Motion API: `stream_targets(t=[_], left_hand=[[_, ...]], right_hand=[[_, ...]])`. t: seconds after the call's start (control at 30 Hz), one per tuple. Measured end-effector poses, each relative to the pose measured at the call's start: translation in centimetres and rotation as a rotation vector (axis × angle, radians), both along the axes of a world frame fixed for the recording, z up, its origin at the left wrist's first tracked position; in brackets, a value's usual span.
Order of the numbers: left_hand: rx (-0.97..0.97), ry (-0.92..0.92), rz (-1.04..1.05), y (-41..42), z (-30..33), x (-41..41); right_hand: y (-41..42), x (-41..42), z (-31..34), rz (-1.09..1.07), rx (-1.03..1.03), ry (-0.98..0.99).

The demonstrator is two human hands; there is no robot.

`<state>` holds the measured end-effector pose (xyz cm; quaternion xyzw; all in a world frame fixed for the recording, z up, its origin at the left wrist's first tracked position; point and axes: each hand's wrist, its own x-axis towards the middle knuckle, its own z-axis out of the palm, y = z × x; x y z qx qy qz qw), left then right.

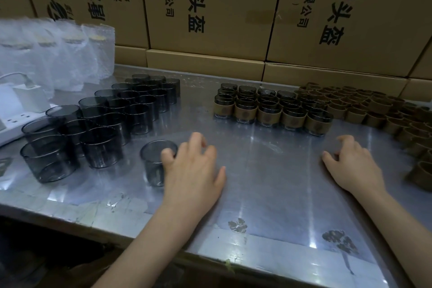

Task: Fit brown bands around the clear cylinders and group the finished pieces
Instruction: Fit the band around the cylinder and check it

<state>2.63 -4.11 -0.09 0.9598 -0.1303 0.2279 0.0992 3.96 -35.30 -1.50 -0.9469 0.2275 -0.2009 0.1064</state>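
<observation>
A single clear smoky cylinder (154, 161) stands on the metal table (268, 194) near the front left. My left hand (194, 170) grips its right side, a finger curled over the rim. Behind it to the left stand several bare clear cylinders (112, 112) in rows. At centre back, several banded cylinders (268, 107) are grouped in rows. Loose brown bands (364, 107) cover the right side of the table. My right hand (353, 163) rests on the table with loosely curled fingers and holds nothing, just left of the nearest brown bands.
Cardboard boxes (210, 11) with printed characters wall off the back of the table. Bubble-wrapped packages (58, 54) stand at the back left, with a white power strip and charger (21, 105) in front of them. The table's front edge runs diagonally below my forearms.
</observation>
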Motion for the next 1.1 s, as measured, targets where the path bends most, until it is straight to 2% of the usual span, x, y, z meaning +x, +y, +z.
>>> stream_targets(t=[0.3,0.43,0.53,0.63,0.7,0.8,0.9,1.0,1.1], left_hand=[[0.003,-0.028,-0.626,-7.7,0.8,2.9],[0.121,-0.077,-0.786,-10.1,0.9,4.2],[0.090,-0.144,-0.835,-11.0,0.3,4.5],[0.004,-0.286,-0.827,-10.9,0.0,4.8],[-0.155,-0.320,-0.762,-10.5,0.3,5.4],[-0.325,-0.083,-0.584,-9.6,0.7,6.7],[-0.363,0.137,-0.485,-9.2,0.5,7.9],[-0.393,0.138,-0.449,-9.5,0.0,8.3],[-0.568,0.140,-0.432,-9.8,0.0,8.3]], right_hand=[[-0.2,0.1,-0.1,0.009,-0.004,-0.007],[-0.4,0.3,-0.2,0.001,-0.003,-0.013],[-0.5,0.5,-0.4,0.001,-0.008,-0.020],[-0.7,0.6,-0.5,0.010,-0.010,-0.030],[-0.8,0.6,-0.4,0.016,0.010,-0.052],[-0.5,0.4,-0.2,0.103,0.081,-0.132],[1.3,0.5,0.3,0.315,0.130,-0.170],[4.2,0.7,0.6,0.547,0.181,-0.113],[5.8,0.4,0.6,0.662,0.323,-0.033]])
